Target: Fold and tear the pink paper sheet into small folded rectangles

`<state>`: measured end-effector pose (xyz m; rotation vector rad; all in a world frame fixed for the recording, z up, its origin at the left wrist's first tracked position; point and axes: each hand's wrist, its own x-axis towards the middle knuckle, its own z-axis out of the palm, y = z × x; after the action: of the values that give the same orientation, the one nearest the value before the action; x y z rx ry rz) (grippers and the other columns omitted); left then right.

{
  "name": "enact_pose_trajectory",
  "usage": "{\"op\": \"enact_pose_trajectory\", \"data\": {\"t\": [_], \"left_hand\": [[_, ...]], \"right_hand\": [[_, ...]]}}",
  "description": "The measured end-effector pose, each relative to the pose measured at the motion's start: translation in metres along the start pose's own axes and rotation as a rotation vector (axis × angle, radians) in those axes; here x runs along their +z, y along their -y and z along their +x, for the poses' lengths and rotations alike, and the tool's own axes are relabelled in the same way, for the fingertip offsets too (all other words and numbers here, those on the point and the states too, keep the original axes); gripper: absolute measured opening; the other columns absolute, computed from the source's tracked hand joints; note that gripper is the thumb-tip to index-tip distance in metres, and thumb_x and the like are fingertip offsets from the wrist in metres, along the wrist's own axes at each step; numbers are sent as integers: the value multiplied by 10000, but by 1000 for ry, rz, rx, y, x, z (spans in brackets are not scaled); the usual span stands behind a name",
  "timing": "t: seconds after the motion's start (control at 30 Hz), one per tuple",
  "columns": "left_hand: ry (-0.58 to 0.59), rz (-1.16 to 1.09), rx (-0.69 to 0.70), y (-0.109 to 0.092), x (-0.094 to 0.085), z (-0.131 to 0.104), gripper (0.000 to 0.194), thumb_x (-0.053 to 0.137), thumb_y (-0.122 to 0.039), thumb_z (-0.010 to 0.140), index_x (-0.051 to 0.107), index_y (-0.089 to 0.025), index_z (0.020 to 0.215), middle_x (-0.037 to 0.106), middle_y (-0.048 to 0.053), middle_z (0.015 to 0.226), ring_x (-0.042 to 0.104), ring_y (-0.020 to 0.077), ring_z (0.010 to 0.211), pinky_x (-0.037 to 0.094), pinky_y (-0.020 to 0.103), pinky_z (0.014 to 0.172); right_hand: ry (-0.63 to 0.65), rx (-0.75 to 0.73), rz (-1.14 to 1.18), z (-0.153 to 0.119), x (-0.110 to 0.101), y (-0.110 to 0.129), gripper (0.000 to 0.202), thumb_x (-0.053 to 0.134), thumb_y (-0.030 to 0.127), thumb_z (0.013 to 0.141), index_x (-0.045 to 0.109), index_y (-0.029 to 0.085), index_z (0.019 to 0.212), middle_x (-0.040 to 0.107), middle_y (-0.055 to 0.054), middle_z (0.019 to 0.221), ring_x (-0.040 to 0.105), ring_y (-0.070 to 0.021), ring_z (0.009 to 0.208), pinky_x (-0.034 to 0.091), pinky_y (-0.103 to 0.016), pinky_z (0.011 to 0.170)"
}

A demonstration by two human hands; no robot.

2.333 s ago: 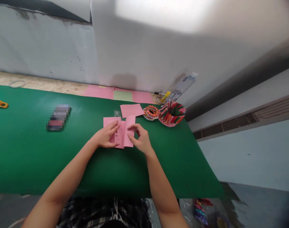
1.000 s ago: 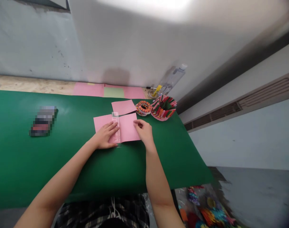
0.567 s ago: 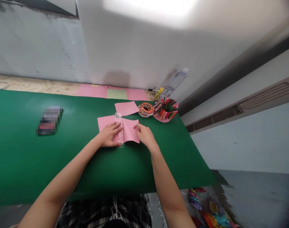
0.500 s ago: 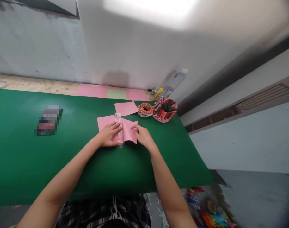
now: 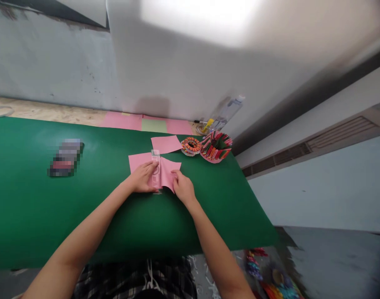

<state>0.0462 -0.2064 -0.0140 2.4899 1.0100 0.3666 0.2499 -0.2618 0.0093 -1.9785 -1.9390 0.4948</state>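
A clear plastic ruler point(image 5: 156, 170) lies upright across a sheet of pink paper point(image 5: 168, 170) on the green tabletop. Pressing on the ruler and the paper's left part is my left hand point(image 5: 143, 178), its fingers stretched and its thumb apart near the ruler's lower end. My right hand point(image 5: 183, 185) pinches the right edge of the sheet, which is lifted and curled up beside the ruler. Another pink sheet point(image 5: 166, 144) lies flat just beyond.
Right of the sheets stand a ring of folded paper point(image 5: 191, 145) and a round holder packed with colourful folded strips point(image 5: 216, 146). A clear bottle point(image 5: 227, 113) leans against the wall. A pixelated phone-like object point(image 5: 65, 158) lies left. Colourful items point(image 5: 279, 280) are on the floor.
My right hand has moved slightly down and left, curling the paper's right edge more. My left hand's fingers have drawn closer together on the ruler. The view has shifted slightly.
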Motion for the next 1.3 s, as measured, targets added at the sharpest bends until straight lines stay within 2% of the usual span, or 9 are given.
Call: {"op": "enact_pose_trajectory", "data": {"t": [0.23, 0.43, 0.63, 0.8, 0.9, 1.0, 1.1, 1.23, 1.3], "left_hand": [[17, -7, -3, -2, -2, 0, 1076, 692, -610, 611, 233, -55, 1410, 336, 245, 1441, 288, 353, 1353, 242, 454, 1103], [44, 19, 4, 1, -2, -1, 1084, 670, -611, 619, 199, -64, 1427, 312, 237, 1460, 272, 343, 1364, 226, 455, 1106], [24, 37, 13, 0, -5, -2, 1052, 673, -598, 610, 243, -94, 1427, 340, 203, 1458, 308, 330, 1349, 229, 435, 1105], [22, 94, 10, 8, -16, -12, 972, 643, -536, 670, 204, -177, 1459, 326, 126, 1485, 296, 311, 1361, 154, 457, 1128], [32, 96, -34, 14, -20, -18, 972, 639, -529, 675, 197, -176, 1465, 301, 123, 1497, 276, 323, 1368, 163, 456, 1129], [29, 82, -29, 14, -21, -21, 927, 614, -519, 713, 192, -185, 1467, 292, 117, 1502, 256, 323, 1376, 150, 471, 1133], [-92, 59, -27, 9, -21, -21, 857, 540, -503, 798, 131, -173, 1475, 245, 144, 1515, 225, 308, 1391, 157, 487, 1130], [-444, 56, -80, -3, -28, -23, 803, 493, -449, 858, 65, -164, 1474, 183, 173, 1526, 172, 307, 1406, 174, 512, 1125], [-520, 48, -50, -12, -31, -24, 807, 524, -419, 848, 71, -187, 1474, 230, 163, 1514, 213, 312, 1394, 196, 516, 1122]], "right_hand": [[-146, 27, -36, -34, 11, 4, 348, 420, 149, 813, 614, 173, 1102, 693, -50, 758, 642, -181, 687, 414, -241, 626], [-318, 59, -135, -82, 12, -26, 343, 412, 198, 801, 662, 142, 1029, 668, -60, 657, 616, -180, 574, 396, -249, 550], [-414, 206, -119, -111, -26, -49, 325, 437, 260, 824, 651, 146, 1041, 671, -79, 668, 616, -206, 577, 435, -281, 549], [-613, 101, 225, -75, -74, -36, 246, 497, 349, 837, 653, 174, 910, 675, -74, 818, 619, -180, 690, 498, -297, 672], [-612, 18, 375, -30, -81, -14, 225, 525, 334, 813, 648, 170, 906, 661, -70, 833, 605, -172, 708, 505, -310, 694], [-472, -96, 528, 15, -66, 5, 258, 595, 304, 738, 627, 167, 954, 636, -72, 906, 591, -166, 740, 516, -301, 677], [-385, -181, 623, 40, -40, 16, 288, 597, 245, 695, 610, 153, 967, 587, -94, 999, 577, -166, 799, 519, -275, 654], [-353, -172, 671, 37, -14, 19, 309, 552, 210, 734, 588, 176, 1039, 584, -87, 1024, 573, -174, 905, 521, -275, 720], [-297, -195, 734, 28, -9, 21, 396, 556, 208, 752, 541, 203, 1148, 601, -70, 1017, 587, -165, 910, 525, -282, 750]]}}
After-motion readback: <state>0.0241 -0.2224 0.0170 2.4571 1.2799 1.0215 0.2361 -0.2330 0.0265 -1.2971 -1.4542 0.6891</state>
